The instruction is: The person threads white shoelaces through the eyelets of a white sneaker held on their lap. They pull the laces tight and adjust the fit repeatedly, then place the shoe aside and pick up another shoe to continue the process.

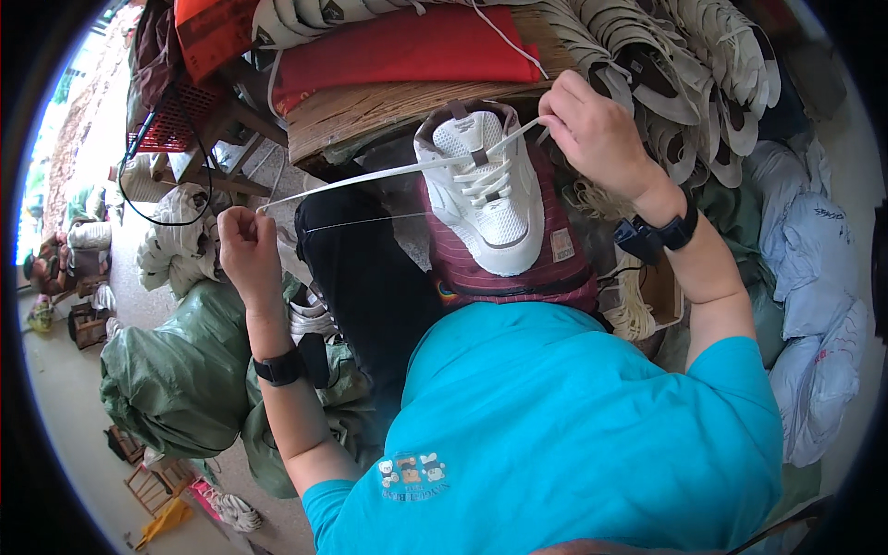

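Observation:
A white sneaker (495, 208) with a brown lining rests on a maroon striped cloth (561, 240) over my lap, its toe toward me. White lace (379, 174) crosses its lower tongue, and the long end runs taut to the left. My left hand (248, 245), out past my dark-trousered knee, is closed in a pinch on that end. To the upper right of the shoe, my right hand (592, 125) pinches the other, shorter stretch of lace beside the collar. Neither hand touches the shoe itself.
Ahead stands a wooden table (370, 116) with red cloth (398, 60) and rows of shoe uppers (647, 55). Green sacks (180, 370) lie to the left, pale bags (819, 268) to the right. A bundle of laces (629, 310) sits by a box near my right side.

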`<state>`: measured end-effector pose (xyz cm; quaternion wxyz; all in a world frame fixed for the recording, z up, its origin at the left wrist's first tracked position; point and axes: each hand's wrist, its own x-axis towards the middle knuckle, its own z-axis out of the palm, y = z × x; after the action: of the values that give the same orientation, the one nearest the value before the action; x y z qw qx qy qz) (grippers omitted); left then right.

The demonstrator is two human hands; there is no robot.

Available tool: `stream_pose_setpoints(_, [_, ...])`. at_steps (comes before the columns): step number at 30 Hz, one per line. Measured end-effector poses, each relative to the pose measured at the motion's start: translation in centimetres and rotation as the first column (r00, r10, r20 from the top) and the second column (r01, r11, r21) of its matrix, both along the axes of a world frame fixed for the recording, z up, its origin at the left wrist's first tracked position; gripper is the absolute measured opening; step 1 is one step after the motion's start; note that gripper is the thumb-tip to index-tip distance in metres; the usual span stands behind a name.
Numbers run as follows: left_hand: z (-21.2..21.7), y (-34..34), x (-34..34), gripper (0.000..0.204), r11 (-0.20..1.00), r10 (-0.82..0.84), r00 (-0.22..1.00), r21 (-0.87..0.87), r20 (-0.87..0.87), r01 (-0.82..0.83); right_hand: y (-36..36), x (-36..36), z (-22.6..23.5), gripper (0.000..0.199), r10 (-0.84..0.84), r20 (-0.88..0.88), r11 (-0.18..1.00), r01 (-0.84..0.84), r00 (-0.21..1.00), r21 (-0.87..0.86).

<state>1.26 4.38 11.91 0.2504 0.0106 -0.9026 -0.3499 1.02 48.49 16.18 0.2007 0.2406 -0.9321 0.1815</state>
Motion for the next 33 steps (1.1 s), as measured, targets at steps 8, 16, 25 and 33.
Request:
stream_pose_setpoints(8, [0.1,0.0,1.2,0.01,0.979,-0.143,0.987,-0.14,0.069,0.151,-0.5,1.2,-1.4,0.011,-0.147,0.3,0.988,0.156,0.943,-0.009])
stream_pose_setpoints(16, [-1.5,-0.4,1.9,0.011,0.988,-0.155,0.985,0.007,0.072,0.154,-4.1,1.0,-2.3,0.012,0.413,0.348,0.379,0.188,0.842,-0.906])
stream_pose_setpoints(25, [-3.5,-4.3,2.7,0.013,0.975,-0.135,0.966,0.201,0.222,0.091,-2.0,-2.5,-1.8,0.014,0.815,0.156,-0.156,0.47,0.559,-0.869])
stream_pose_setpoints(33, [-1.2,-6.4,3.8,0.018,0.208,-0.352,0.917,0.971,0.186,-0.117,9.3,-5.0,-0.4,0.017,0.598,0.021,-0.406,0.325,0.801,-0.854])
